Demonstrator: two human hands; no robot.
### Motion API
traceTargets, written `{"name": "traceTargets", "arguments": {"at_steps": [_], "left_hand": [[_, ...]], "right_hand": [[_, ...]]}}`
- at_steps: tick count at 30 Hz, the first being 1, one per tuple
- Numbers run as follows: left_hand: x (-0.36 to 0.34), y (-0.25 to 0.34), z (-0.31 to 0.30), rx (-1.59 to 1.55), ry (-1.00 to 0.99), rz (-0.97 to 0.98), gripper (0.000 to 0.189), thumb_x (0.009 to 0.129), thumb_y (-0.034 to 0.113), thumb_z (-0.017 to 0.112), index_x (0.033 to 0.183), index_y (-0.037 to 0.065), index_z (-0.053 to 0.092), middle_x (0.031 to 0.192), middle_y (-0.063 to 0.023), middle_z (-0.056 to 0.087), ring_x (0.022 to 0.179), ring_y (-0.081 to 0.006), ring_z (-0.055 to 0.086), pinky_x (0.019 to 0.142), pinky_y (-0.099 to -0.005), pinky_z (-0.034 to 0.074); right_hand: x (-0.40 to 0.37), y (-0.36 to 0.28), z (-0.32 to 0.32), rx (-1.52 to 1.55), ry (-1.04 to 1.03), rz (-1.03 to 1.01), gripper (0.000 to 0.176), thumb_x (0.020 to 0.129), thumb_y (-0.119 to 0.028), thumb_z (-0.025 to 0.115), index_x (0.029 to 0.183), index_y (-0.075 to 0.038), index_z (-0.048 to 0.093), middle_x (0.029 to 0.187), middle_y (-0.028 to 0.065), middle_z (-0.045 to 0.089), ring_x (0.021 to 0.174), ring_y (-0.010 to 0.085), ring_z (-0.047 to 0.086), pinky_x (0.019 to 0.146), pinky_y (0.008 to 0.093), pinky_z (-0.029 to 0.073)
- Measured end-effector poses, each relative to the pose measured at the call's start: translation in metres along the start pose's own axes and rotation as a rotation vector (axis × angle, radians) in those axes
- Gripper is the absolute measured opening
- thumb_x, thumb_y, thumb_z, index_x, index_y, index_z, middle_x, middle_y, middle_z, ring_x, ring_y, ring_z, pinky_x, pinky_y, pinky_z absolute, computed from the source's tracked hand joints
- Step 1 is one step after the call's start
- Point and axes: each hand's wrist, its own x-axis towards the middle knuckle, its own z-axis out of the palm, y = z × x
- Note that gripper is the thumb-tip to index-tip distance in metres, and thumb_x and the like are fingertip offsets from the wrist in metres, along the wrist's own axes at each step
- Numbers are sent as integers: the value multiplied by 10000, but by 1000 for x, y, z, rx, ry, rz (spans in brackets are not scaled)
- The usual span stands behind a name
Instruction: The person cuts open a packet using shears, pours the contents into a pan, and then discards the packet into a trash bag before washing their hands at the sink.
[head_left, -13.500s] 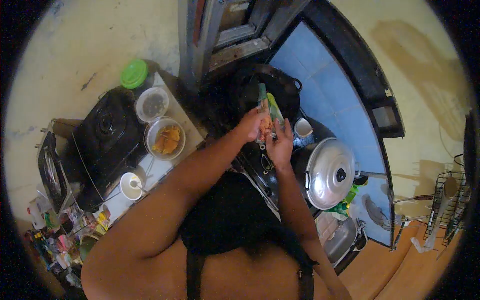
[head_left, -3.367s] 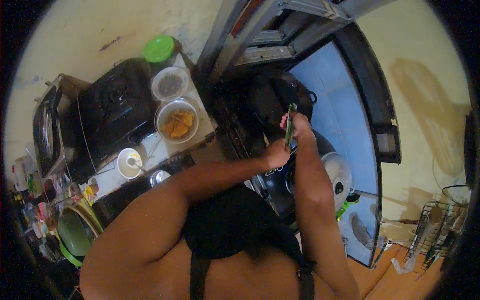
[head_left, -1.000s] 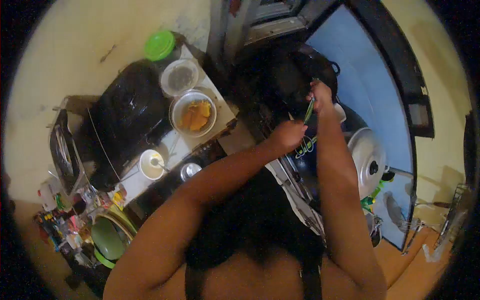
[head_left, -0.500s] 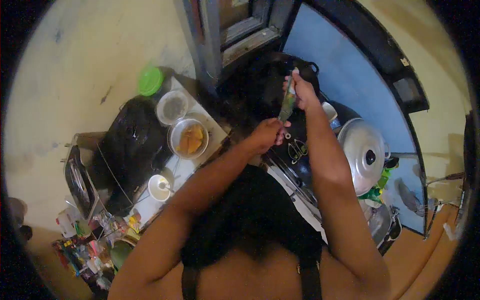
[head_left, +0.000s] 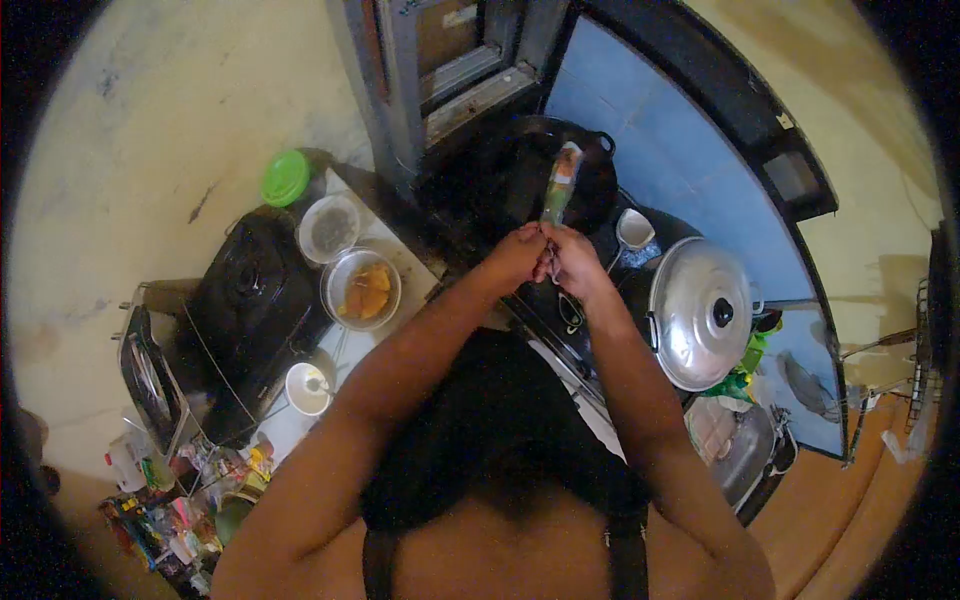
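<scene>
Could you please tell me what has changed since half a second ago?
The right hand has left the far end of the packet and come back toward the body, beside the left hand at the near end; the far end now sticks out free. The silver lid and bowl of orange pieces stayed put.

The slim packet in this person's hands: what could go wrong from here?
The left hand and right hand hold the slim packet by its near end, so it might slip towards the black wok beyond. The right forearm appears close to the silver pot lid and could knock it.
</scene>
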Motion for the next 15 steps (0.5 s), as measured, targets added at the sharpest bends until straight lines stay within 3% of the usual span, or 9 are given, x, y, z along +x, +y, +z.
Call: {"name": "traceTargets", "arguments": {"at_steps": [1,3,7,10,12,15], "left_hand": [[-4,2,3,0,-1,1,167,888,258,420,971,119,459,682,-28,482,553,-140,483,461,-271,415],[-10,3,7,-294,13,-76,148,879,230,441,965,111,461,753,-51,516,641,-177,542,564,-307,471],[-7,-8,-3,-389,-44,-92,144,868,214,464,961,104,460,810,-72,533,707,-202,564,649,-347,485],[-9,-12,-6,-329,-70,-5,144,877,228,444,953,106,460,771,-72,538,646,-188,553,571,-319,474],[-8,-10,-3,-267,8,-1,160,884,252,426,942,108,464,668,-51,518,535,-156,511,451,-274,422],[-10,-7,5,-96,116,38,184,889,273,406,930,104,466,585,-34,481,447,-125,447,365,-246,343]], "right_hand": [[0,-1,0,-1,0,-1,278,854,-281,470,1015,-64,533,762,68,574,544,160,532,422,280,458],[-1,-6,6,55,-2,48,273,865,-275,446,992,-53,541,677,54,552,442,127,474,372,244,417],[-6,-10,21,-8,99,15,269,875,-265,427,982,-50,546,628,32,521,403,101,414,360,235,406],[-9,-8,18,-48,19,10,269,880,-263,421,975,-49,554,627,31,524,381,98,390,370,238,417],[-12,-8,21,21,12,25,264,877,-261,429,957,-48,564,636,31,531,377,110,392,363,251,404],[-14,-9,19,47,-16,80,264,867,-254,440,944,-34,566,644,38,539,410,119,425,394,284,420]]}}
